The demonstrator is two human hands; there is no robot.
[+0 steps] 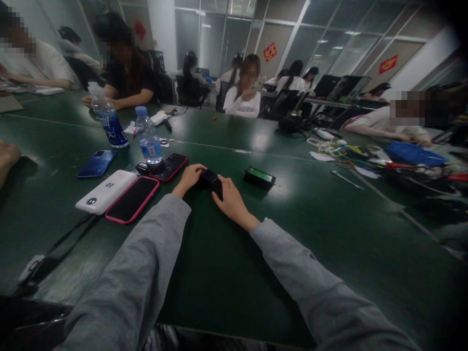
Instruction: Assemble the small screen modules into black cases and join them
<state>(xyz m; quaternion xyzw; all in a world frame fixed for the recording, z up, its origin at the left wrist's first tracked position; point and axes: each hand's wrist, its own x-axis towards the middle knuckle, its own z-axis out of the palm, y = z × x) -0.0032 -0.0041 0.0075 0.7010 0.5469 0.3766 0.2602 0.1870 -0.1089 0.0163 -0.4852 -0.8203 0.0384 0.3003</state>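
left hand [188, 180] and right hand [234, 199], fingers partly curled, grip a dark boxy device [211, 178] between them; probably light, stiff, smooth, best held by its ends.

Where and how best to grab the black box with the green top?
Likely mid-length, pinching the long sides of the black box from above: it's elongated, lies green face up, and nothing covers it. The right hand is nearest, but it's on the dark device.
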